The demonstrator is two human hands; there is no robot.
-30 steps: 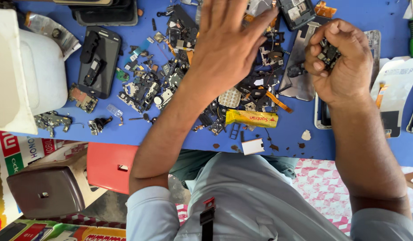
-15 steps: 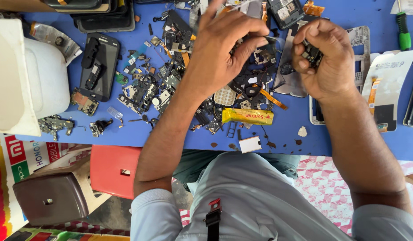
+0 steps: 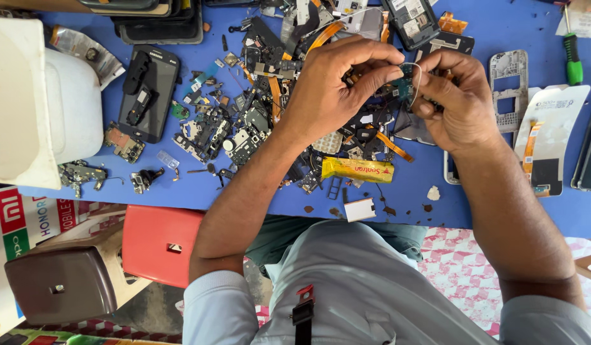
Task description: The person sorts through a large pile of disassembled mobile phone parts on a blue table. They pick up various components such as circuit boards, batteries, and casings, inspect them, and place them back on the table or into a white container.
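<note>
Both of my hands meet above a heap of dismantled phone parts [image 3: 244,128] on a blue table [image 3: 487,204]. My left hand [image 3: 327,89] pinches a small green circuit piece with a thin white wire [image 3: 411,80] between thumb and forefinger. My right hand [image 3: 458,105] grips the same small piece from the other side, fingers curled around it. A yellow flat packet [image 3: 358,169] lies on the table just below my hands.
A black phone [image 3: 148,89] lies at the left beside a white plastic container [image 3: 46,108]. A green-handled screwdriver [image 3: 571,54] and a white phone back panel [image 3: 547,137] lie at the right. Red [image 3: 158,246] and brown [image 3: 62,284] stools stand under the table.
My left hand has drawn back from the far parts and come right to meet my right hand. Its fingers have closed on the small piece that my right hand holds.
</note>
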